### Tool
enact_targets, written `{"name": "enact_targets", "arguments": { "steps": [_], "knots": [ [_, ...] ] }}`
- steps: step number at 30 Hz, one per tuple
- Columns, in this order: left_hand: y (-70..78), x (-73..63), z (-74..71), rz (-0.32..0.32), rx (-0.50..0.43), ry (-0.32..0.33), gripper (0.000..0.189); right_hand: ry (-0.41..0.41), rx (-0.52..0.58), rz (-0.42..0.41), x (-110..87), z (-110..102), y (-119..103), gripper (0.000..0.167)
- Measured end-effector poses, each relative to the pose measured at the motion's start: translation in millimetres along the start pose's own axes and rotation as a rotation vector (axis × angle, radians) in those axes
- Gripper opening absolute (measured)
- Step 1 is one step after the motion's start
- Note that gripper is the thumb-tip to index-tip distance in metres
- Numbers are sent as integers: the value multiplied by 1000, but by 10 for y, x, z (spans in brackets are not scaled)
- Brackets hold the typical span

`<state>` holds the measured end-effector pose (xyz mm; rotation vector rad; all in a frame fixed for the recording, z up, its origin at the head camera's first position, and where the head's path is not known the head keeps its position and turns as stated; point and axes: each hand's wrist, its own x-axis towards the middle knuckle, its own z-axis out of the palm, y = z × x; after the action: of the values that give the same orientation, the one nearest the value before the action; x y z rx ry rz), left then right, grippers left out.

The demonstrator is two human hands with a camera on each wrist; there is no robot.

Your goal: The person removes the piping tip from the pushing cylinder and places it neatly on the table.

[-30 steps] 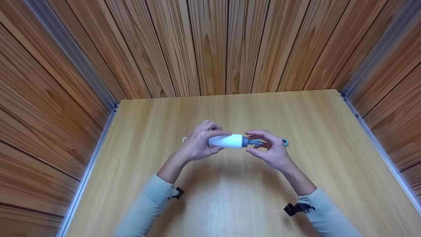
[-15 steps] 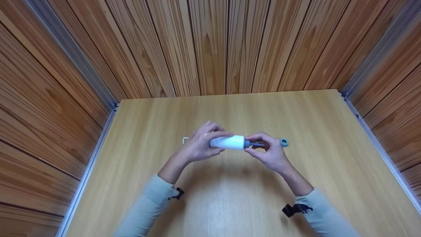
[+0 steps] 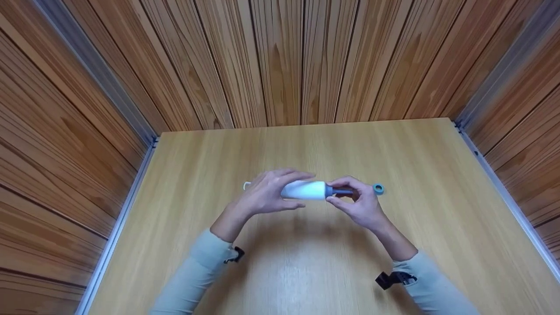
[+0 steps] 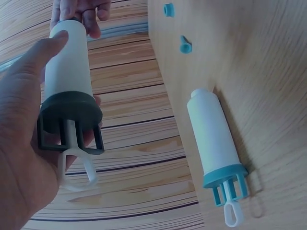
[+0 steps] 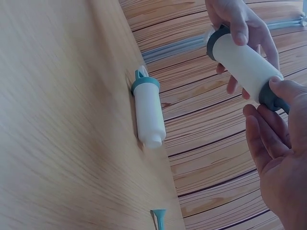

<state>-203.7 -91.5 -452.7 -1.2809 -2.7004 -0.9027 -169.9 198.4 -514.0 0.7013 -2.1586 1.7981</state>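
A syringe with a white barrel (image 3: 304,190), dark finger-loop collar (image 4: 69,103) and white plunger ring (image 4: 76,167) lies level above the table. My left hand (image 3: 272,193) is around its collar end with thumb and fingers spread; in the head view, gaps show between them and the barrel. My right hand (image 3: 359,201) pinches the dark nozzle piece (image 5: 272,97) at the other end between thumb and fingertips. A second white syringe (image 4: 213,129) with a teal collar lies on the table, visible in both wrist views. Beyond my right hand sits a teal ring (image 3: 378,189).
On the wooden table (image 3: 297,280) lies a small teal funnel-shaped nozzle (image 4: 185,45), near the teal ring. Wood-panelled walls (image 3: 280,61) rise at the back and sides, with metal rails (image 3: 118,227) along the table's edges.
My right fingertips have come in onto the nozzle piece and pinch it. My left fingers and thumb, earlier on the barrel, have spread away from it.
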Motion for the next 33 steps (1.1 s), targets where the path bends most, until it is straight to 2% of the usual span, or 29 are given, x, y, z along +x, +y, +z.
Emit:
{"name": "enact_targets", "arguments": {
  "steps": [5, 13, 18, 22, 33],
  "knots": [
    [3, 24, 7, 8, 2, 16, 55, -1, -6, 21, -13, 4, -5, 36],
    [-8, -23, 62, 89, 62, 97, 41, -68, 10, 73, -32, 24, -23, 39],
    [-5, -32, 83, 162, 125, 157, 38, -54, 22, 101, 2, 43, -59, 42],
    [-9, -25, 86, 191, 167, 195, 38, -40, 21, 101, 28, 64, -80, 39],
    [-14, -27, 97, 207, 217, 204, 40, -64, 27, 83, 28, 86, -59, 37]
  ]
}}
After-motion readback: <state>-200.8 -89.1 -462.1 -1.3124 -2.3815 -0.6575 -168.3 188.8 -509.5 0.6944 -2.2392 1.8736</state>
